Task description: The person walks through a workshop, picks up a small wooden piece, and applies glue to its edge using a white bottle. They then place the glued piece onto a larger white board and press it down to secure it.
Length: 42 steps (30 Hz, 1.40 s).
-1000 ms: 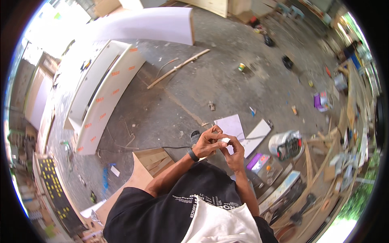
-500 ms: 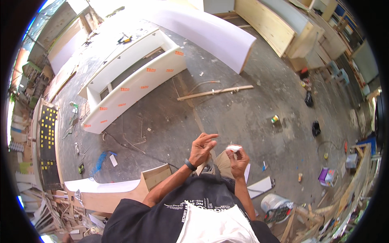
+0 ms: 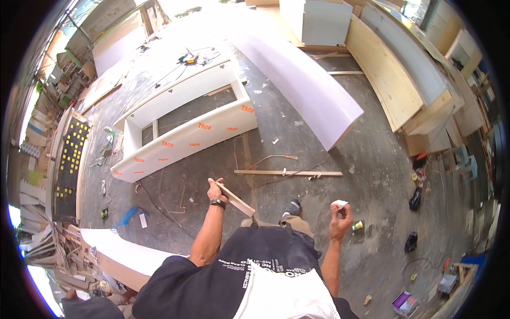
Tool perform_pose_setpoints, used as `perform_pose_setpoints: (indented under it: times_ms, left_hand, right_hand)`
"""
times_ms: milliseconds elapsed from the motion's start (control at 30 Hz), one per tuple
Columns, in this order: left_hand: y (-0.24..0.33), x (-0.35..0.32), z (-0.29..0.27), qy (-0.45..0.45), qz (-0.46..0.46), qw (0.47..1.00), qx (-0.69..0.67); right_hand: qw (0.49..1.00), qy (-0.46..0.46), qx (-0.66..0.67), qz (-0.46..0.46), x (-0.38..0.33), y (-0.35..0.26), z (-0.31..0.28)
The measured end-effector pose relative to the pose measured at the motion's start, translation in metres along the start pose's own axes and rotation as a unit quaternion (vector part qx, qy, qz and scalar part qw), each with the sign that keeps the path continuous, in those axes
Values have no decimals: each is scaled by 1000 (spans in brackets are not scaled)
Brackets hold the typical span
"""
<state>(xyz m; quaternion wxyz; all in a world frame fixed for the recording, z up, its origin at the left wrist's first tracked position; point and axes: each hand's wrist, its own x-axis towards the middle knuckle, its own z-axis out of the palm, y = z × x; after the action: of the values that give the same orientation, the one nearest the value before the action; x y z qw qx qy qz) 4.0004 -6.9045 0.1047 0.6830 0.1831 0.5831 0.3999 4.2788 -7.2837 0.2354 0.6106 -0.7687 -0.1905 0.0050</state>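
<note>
My left hand (image 3: 215,189), with a dark band on its wrist, grips one end of a narrow wooden board (image 3: 236,200). The board slants down toward my waist. Out to the right, my right hand (image 3: 341,223) is raised, its fingers closed around a small crumpled white piece (image 3: 340,203), perhaps paper or cloth. My hands are well apart. Beyond the left hand lies a long white frame-like cabinet (image 3: 186,146) with orange print on its side. One of my feet, in a dark sock (image 3: 292,206), shows on the floor between the hands.
A long pale curved panel (image 3: 303,90) and wooden cabinet parts (image 3: 388,74) stand ahead to the right. A thin wooden strip (image 3: 289,173) lies on the floor. Behind my left elbow is a white curved piece (image 3: 122,247). Another person's grey clothing (image 3: 90,307) appears lower left.
My hands have moved apart: the left went left and now plainly holds the board, the right went right with the white piece. The whole view has shifted with my turning.
</note>
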Motion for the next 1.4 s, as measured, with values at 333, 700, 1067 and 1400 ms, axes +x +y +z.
perform_pose_setpoints:
  times_ms: [333,700,1067,1400]
  left_hand:
    - [64,94,130,119,98,984,-89]
    - [115,341,402,81,-32,995,-42]
    - [207,539,657,40,-39,994,96]
    - [344,743,841,31,-12,998,-46]
  right_hand:
    - [994,-86,31,-54,307,8,133]
    - [977,-185,75,-78,573,19,401]
    - [985,-174,4,-22,835,52,647]
    - [974,-219,-17,-48,1088,53,933]
